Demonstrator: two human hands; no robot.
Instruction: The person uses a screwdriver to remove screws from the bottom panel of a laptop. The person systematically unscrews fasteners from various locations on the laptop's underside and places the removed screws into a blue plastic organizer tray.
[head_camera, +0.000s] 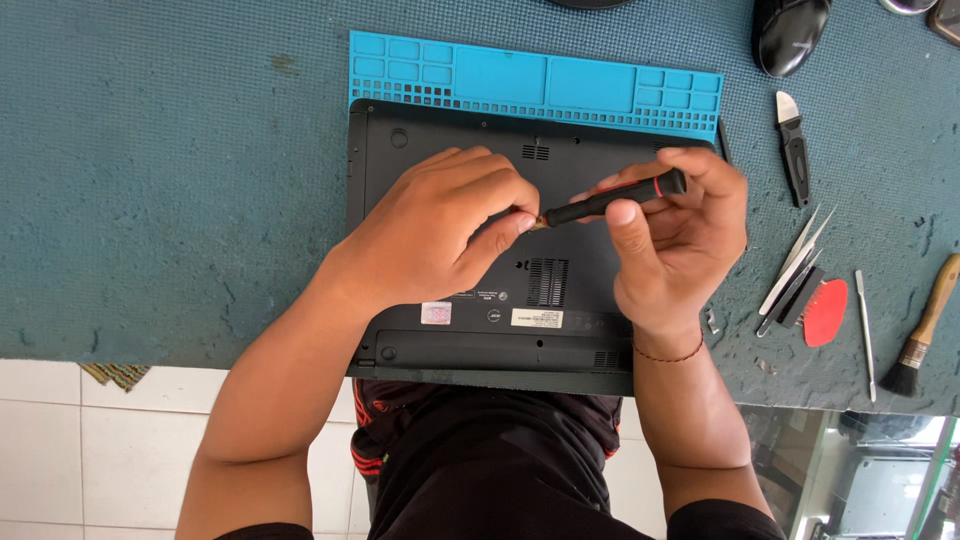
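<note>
Black plastic of the laptop (450, 340), lying bottom-up on the desk (180, 200), looks still whole, cover not lifted: right hand (680, 235) has its grip closed on the screwdriver (610, 200), left hand (440, 235) pinches its tip, so unscrewing seems only beginning.

Your arms are bare to the short black sleeves; just below your right hand (675, 245), a thin red-brown thread bracelet (668, 356) circles the wrist.

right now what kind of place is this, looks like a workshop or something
Probably an electronics repair bench. A laptop lies bottom-up on a blue silicone mat, both hands work a small screwdriver over it, and tweezers, a red pry pick and a brush lie alongside.
</note>
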